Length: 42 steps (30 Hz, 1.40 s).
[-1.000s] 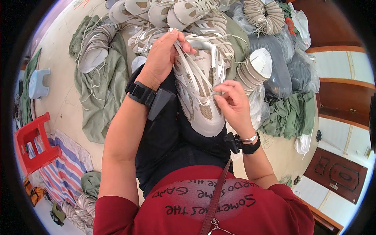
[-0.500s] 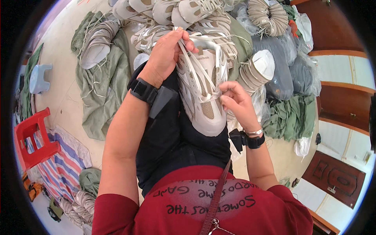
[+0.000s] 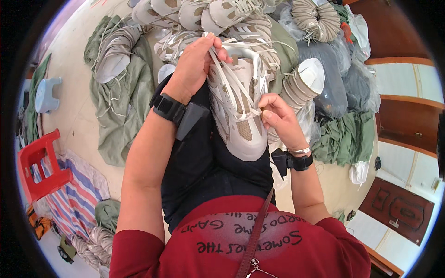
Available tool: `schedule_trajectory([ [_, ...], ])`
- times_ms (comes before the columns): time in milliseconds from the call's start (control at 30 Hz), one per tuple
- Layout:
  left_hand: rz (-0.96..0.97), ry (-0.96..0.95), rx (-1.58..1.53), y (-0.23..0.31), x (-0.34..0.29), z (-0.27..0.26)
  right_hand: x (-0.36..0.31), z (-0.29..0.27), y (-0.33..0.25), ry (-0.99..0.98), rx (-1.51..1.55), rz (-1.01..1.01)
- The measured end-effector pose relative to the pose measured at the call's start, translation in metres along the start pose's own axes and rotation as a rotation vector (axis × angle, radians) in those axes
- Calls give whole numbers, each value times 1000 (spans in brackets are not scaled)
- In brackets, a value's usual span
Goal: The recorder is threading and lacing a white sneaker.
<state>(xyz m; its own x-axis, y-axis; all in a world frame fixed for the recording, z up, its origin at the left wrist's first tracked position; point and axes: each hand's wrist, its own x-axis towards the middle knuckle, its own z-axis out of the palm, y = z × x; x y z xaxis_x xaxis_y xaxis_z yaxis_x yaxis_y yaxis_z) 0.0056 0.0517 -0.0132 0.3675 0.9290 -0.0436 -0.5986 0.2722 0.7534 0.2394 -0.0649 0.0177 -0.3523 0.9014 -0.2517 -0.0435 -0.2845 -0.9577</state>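
Note:
A beige and white sneaker (image 3: 245, 146) rests on my lap, toe toward me. Its cream shoelace (image 3: 230, 78) runs loose over the tongue from the lower eyelets. My left hand (image 3: 201, 55) is closed on the lace above the shoe's collar and pulls its strands up taut. At the lowest lace row, on the shoe's right side, my right hand (image 3: 278, 116) pinches with thumb and forefinger. The lace goes to those fingertips, though the bit between them is mostly hidden.
Finished-looking sneakers (image 3: 194, 16) lie heaped ahead. Stacked shoe uppers (image 3: 301, 85) stand at right beside grey plastic bags (image 3: 324, 83) and green cloth (image 3: 345, 141). More uppers (image 3: 116, 55) lie on green cloth at left, near a red stool (image 3: 44, 164) and a blue stool (image 3: 47, 94).
My right hand's fingers have closed into a tighter pinch at the lowest lace row. My left hand and the sneaker have barely shifted.

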Motion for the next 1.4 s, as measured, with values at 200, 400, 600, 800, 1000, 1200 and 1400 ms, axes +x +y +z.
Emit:
schedule_trajectory([
  [200,6,-15,3,-2,1,-2,7,9,7,155,-388,-120],
  [400,0,-18,1,0,1,-1,0,-2,8,58,-129,-97],
  [600,2,-19,26,1,0,1,-7,24,1,203,-285,-101],
  [800,6,-4,246,18,-4,17,-9,44,0,263,-672,-153],
  [1000,244,-174,719,53,2,60,-7,44,-2,248,-705,-128],
  [1200,242,-58,597,49,33,46,-7,46,2,238,-747,-205],
  [1400,42,124,329,35,40,32,-5,42,0,201,-789,-210],
])
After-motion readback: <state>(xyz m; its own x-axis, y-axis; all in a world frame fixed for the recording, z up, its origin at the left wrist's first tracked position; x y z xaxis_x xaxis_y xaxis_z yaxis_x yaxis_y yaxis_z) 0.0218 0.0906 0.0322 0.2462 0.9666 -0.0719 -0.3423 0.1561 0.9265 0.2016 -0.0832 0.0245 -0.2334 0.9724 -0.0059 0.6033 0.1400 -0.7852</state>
